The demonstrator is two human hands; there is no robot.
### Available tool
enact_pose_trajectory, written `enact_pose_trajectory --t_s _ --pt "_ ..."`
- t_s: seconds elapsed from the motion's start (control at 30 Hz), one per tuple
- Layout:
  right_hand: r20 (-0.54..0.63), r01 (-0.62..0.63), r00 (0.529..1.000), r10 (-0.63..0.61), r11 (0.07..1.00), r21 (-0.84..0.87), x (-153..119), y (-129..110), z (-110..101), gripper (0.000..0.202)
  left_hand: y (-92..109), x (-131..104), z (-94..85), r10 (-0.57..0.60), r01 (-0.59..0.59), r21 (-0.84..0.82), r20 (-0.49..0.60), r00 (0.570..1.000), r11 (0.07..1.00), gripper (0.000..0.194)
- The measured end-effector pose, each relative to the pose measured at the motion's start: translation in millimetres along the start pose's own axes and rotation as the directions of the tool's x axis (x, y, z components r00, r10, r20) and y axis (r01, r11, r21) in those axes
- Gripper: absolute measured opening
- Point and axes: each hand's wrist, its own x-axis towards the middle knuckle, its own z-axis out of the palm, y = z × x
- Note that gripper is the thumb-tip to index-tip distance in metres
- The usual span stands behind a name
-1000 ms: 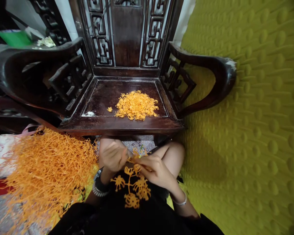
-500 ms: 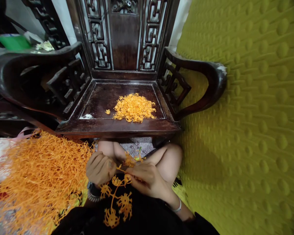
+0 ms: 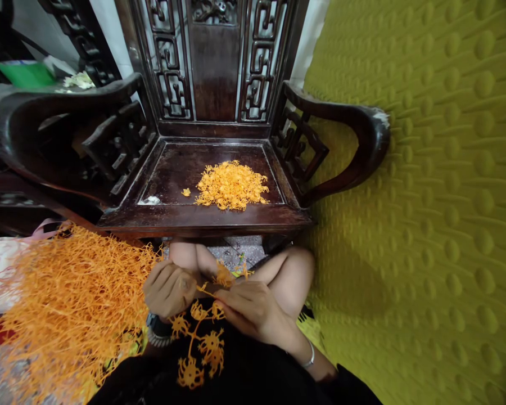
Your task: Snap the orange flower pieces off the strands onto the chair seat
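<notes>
My left hand [image 3: 170,289] is closed, its fingers pinching one end of a thin orange branched stem that looks like plastic. Opposite it, my right hand [image 3: 251,308] grips the same stem between thumb and fingers. From the stem, an orange spray of flower-like pieces [image 3: 213,344] hangs over my black top. More orange pieces [image 3: 222,274] show just beyond my right hand, partly hidden by it. On the dark wooden chair seat [image 3: 172,163] lies a heap of small orange flower-like pieces [image 3: 231,185], with one small piece [image 3: 186,192] apart at its left.
A large tangle of orange stems [image 3: 80,304] fills the floor area at my left, beside a white and pink bag [image 3: 2,253]. The chair's curved armrests [image 3: 362,129] flank the seat. A yellow-green padded wall covering [image 3: 425,225] rises at right. A green container [image 3: 25,73] stands at far left.
My left hand has shifted slightly left, widening the gap between the hands. The hanging spray has swung slightly left. Both hands keep their hold on the stem.
</notes>
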Motion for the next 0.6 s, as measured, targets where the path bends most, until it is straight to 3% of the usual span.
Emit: enact_pose_trajectory --t_s 0.07,0.1,0.3,0.47,0.6 --pt "0.003 0.002 1.000 -0.002 1.000 -0.027 -0.4 -0.4 -0.3 0.019 -0.9 1.6 -0.7 0.116 -0.116 0.042 -0.005 0.993 0.992 0.031" --pt "0.001 0.002 1.000 -0.002 0.999 -0.035 -0.5 -1.2 -0.8 0.019 -1.2 1.9 -1.2 0.120 -0.120 0.034 0.003 0.993 0.992 0.029" --pt "-0.010 0.024 1.000 -0.025 0.998 -0.056 2.2 -8.3 -4.8 0.014 -1.4 -1.0 -3.9 0.052 -0.053 -0.048 -0.028 0.998 0.997 0.030" --pt "-0.021 0.010 1.000 -0.011 0.999 -0.035 4.1 -10.7 -6.7 0.018 -4.0 -1.1 -8.9 0.087 -0.087 -0.004 -0.001 0.996 0.996 0.034" --pt "0.011 -0.020 1.000 0.020 0.999 -0.047 6.6 -12.8 -3.2 0.021 0.5 -8.9 -8.2 0.043 -0.044 -0.006 -0.073 0.996 0.999 0.036"
